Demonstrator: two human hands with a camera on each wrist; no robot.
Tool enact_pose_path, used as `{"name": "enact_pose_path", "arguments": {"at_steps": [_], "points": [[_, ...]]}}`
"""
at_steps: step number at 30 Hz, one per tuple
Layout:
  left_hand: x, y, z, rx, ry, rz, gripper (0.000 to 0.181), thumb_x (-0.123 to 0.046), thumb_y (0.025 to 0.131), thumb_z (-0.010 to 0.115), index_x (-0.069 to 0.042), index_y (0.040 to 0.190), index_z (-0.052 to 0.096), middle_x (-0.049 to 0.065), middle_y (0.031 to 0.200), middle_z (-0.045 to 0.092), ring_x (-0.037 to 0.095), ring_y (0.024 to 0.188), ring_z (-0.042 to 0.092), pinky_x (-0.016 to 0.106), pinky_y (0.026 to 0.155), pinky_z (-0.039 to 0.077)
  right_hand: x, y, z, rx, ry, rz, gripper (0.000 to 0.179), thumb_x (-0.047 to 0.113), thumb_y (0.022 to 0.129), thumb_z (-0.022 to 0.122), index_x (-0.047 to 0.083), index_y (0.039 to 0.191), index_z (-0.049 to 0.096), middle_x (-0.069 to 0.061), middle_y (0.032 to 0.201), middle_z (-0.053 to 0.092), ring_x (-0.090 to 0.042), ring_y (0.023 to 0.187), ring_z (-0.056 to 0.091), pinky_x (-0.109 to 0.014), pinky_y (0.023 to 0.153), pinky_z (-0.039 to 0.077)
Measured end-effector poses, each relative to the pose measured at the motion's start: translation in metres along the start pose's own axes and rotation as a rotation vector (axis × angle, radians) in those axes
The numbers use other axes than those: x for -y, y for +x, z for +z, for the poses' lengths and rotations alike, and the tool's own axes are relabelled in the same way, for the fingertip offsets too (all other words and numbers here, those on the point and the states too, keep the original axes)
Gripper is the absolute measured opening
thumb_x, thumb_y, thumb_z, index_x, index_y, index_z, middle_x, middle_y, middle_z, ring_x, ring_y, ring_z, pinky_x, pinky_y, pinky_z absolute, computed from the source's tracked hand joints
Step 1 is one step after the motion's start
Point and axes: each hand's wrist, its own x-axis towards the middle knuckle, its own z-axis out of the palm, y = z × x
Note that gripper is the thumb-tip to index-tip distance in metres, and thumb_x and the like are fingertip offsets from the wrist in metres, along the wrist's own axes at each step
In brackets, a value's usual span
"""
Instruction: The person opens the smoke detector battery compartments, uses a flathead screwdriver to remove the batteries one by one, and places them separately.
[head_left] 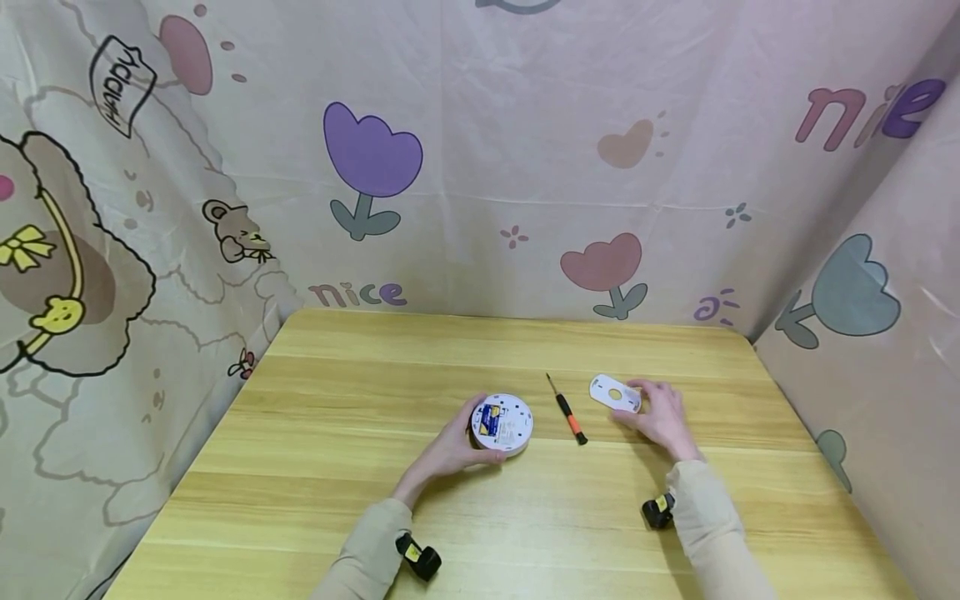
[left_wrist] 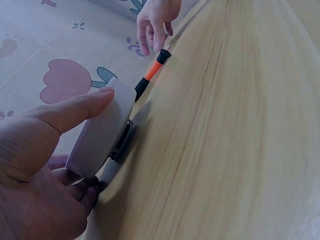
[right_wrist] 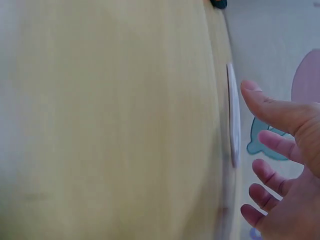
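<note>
On the wood-grain surface (head_left: pixel 337 375) we locate 2 hands: the left hand (head_left: pixel 453 447) grips the rim of 1 round white unit (head_left: pixel 513 425) between thumb and fingers, its labelled face up, while the right hand (head_left: pixel 660 412) hovers with fingers spread. Next in size, we find 1 flat white plate (head_left: pixel 603 390) with a central hole, lying near the spread fingers and apart from them. Between unit and plate, we note 1 orange-and-black screwdriver (head_left: pixel 567 408), its tip pointing away from the person.
</note>
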Motion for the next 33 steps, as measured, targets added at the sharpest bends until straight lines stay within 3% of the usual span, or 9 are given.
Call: {"name": "enact_pose_path", "arguments": {"at_steps": [3,7,11,14,22,33], "points": [[0.000,-0.001,0.000,0.001,-0.005,0.004,0.111,-0.021,0.074,0.089,-0.002,0.159,0.019,0.028,0.161,0.029,0.048,0.148,0.032,0.066,0.122,0.023,0.008,-0.002,0.003,-0.033,0.029,-0.014,0.062,0.028,0.080,0.084,0.000,0.130,0.060,-0.032,0.119,0.057,-0.047,0.115,0.045,-0.059,0.098,0.038],[0.000,-0.001,0.000,0.001,-0.011,0.006,0.112,-0.020,0.074,0.089,-0.002,0.159,0.019,0.029,0.161,0.029,0.049,0.147,0.032,0.067,0.122,0.023,0.018,-0.002,0.007,-0.040,0.081,-0.052,0.050,0.026,0.081,0.084,-0.001,0.120,0.065,-0.024,0.109,0.061,-0.037,0.103,0.052,-0.041,0.086,0.044],[0.000,-0.001,0.000,-0.001,-0.006,0.005,0.111,-0.020,0.074,0.089,-0.001,0.159,0.019,0.029,0.161,0.030,0.049,0.148,0.032,0.066,0.122,0.022,0.027,-0.003,0.012,0.014,0.130,-0.093,0.038,0.026,0.085,0.081,-0.001,0.108,0.069,-0.015,0.097,0.065,-0.022,0.086,0.058,-0.025,0.072,0.047],[0.000,-0.001,0.000,0.000,-0.003,0.002,0.111,-0.021,0.075,0.089,-0.002,0.159,0.019,0.028,0.161,0.030,0.048,0.148,0.032,0.065,0.123,0.022,0.034,-0.004,0.016,0.062,0.159,-0.107,0.030,0.025,0.087,0.079,0.000,0.101,0.071,-0.009,0.088,0.069,-0.013,0.078,0.059,-0.019,0.066,0.049],[0.000,0.000,0.000,-0.001,-0.012,0.005,0.111,-0.021,0.076,0.088,-0.001,0.159,0.018,0.029,0.161,0.030,0.049,0.148,0.032,0.066,0.122,0.022,0.055,-0.001,0.026,0.130,0.130,-0.113,0.022,0.027,0.089,0.077,0.007,0.084,0.071,-0.002,0.075,0.068,-0.010,0.069,0.057,-0.021,0.063,0.046],[0.000,-0.001,0.001,0.002,0.008,0.003,0.112,-0.023,0.075,0.088,-0.002,0.159,0.018,0.029,0.161,0.029,0.049,0.148,0.031,0.067,0.122,0.023,0.071,0.004,0.039,0.215,0.021,0.022,0.028,0.036,0.087,0.078,0.012,0.075,0.070,0.000,0.071,0.067,-0.012,0.060,0.054,-0.023,0.054,0.042]]}}
